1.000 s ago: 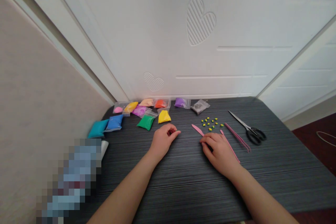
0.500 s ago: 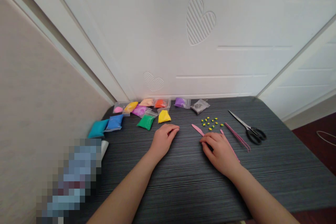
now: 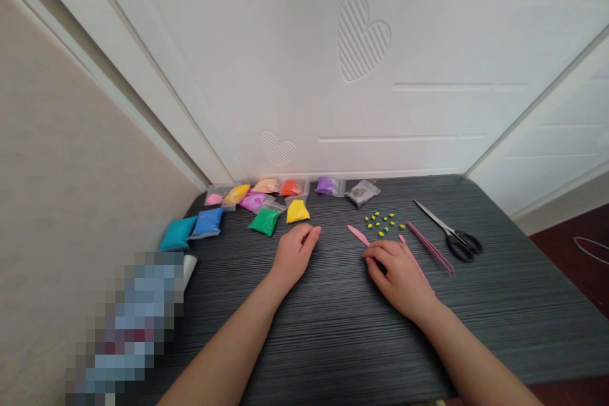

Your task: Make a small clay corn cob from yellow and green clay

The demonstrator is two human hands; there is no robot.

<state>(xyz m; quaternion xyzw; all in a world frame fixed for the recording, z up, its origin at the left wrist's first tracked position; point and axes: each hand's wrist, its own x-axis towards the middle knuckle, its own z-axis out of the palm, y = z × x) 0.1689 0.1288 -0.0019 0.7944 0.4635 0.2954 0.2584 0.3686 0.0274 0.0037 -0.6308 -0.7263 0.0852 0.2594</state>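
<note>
My left hand [image 3: 294, 252] lies flat on the dark table [image 3: 333, 330] with its fingers stretched out and held together. They point at a yellow clay bag [image 3: 297, 211] just beyond them. My right hand [image 3: 399, 274] rests on the table with its fingers curled under; whatever they may hold is hidden. Its index finger is right by the near end of a pink plastic knife [image 3: 358, 235]. A thin pink stick [image 3: 415, 261] runs along its right side. Several tiny yellow and green clay bits [image 3: 383, 223] lie just beyond it.
Small bags of coloured clay line the back left: green [image 3: 264, 221], blue [image 3: 207, 222], teal [image 3: 177, 233], purple [image 3: 327, 186], orange [image 3: 290, 188] and others. Black scissors [image 3: 451, 235] and pink tweezers [image 3: 431, 247] lie to the right. A white panelled door stands behind the table.
My left hand's fingers have straightened and shifted slightly left; a small red bit seen under them earlier no longer shows. My right hand has stayed still.
</note>
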